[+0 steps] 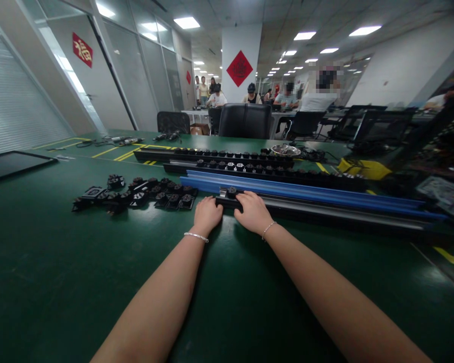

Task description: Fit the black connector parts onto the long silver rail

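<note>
A long black rail (325, 210) with a silvery channel along its top lies across the table, running off to the right. My left hand (208, 216) is closed around its near left end. On that end sits a small black socket module (232, 192) with a round face. My right hand (252, 213) has its fingers on the module and its thumb against the rail's front side. Left of my hands, several loose black socket modules (174, 200) lie in a spread group on the green tabletop.
Just behind the rail runs a blue rail (306, 187). Farther back are two black rails (212, 169) lined with modules. A metal dish (285, 150) and a yellow bin (364, 169) stand at back right. A black tray (15, 164) lies left. People sit beyond an office chair (245, 121).
</note>
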Available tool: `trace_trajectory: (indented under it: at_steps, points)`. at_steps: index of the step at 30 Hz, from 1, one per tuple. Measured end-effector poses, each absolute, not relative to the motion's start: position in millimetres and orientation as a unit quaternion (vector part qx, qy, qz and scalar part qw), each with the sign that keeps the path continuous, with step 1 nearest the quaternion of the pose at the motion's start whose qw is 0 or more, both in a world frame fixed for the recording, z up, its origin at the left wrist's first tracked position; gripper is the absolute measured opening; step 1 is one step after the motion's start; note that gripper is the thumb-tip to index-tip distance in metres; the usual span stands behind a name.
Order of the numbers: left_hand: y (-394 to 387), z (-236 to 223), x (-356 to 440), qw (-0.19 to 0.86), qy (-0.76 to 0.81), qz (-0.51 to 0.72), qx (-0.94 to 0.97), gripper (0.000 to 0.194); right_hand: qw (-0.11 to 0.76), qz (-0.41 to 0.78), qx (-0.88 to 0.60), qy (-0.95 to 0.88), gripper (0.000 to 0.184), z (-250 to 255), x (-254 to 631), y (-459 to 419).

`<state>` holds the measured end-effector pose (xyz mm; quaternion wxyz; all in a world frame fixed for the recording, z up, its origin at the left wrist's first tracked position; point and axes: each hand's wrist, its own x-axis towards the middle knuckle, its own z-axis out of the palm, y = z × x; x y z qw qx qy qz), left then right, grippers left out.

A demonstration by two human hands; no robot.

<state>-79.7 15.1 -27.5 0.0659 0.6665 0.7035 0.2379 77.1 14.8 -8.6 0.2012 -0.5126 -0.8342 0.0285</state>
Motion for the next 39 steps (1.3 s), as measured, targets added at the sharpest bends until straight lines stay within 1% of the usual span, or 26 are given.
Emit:
trace_trajectory:
  at_steps: [6,21,26,31,34,39]
  points:
    - [16,-28,-81,0.076,0.711,0.256,0.65,0.034,0.205,0.027,-0.51,-0.835,0.05,-8,66,17]
    - [21,-27,-87,0.16,0.742,0.349,0.55,0.047,0.202,0.039,-0.502,-0.84,0.05,-7,47,22]
    - [27,-29,-86,0.224,0.686,0.432,0.541,0.047,0.199,0.04,-0.494,-0.846,0.045,-6,37,25]
    - [29,-26,-88,0.229,0.686,0.453,0.521,0.046,0.198,0.042,-0.485,-0.851,0.04,-5,24,27]
    - [30,-24,-93,0.232,0.695,0.468,0.494,0.044,0.187,0.049,-0.481,-0.855,0.039,-4,14,28]
    - [33,-25,-100,0.232,0.705,0.486,0.462,0.046,0.138,0.037,-0.458,-0.877,0.042,-2,-1,27]
